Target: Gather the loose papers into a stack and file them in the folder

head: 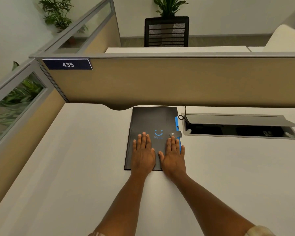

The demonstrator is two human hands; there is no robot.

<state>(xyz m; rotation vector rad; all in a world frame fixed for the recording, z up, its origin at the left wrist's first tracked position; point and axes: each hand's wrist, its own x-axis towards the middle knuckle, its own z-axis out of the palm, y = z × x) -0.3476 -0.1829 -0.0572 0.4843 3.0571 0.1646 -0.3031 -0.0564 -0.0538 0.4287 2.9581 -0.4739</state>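
Observation:
A black folder (152,121) with a blue smiley print lies closed on the white desk (75,159), its snap tab (175,134) fastened over the right edge. A blue strip (176,121) shows along that right edge. My left hand (143,154) rests flat on the folder's lower left part, fingers slightly apart. My right hand (173,157) lies flat on its lower right part, fingertips just below the snap tab. Neither hand grips anything. No loose papers are visible on the desk.
An open cable hatch (240,130) with a raised grey lid sits in the desk right of the folder, a black cord (183,114) running into it. A tan partition (177,79) marked 435 walls the far side; a glass-topped partition (15,103) walls the left.

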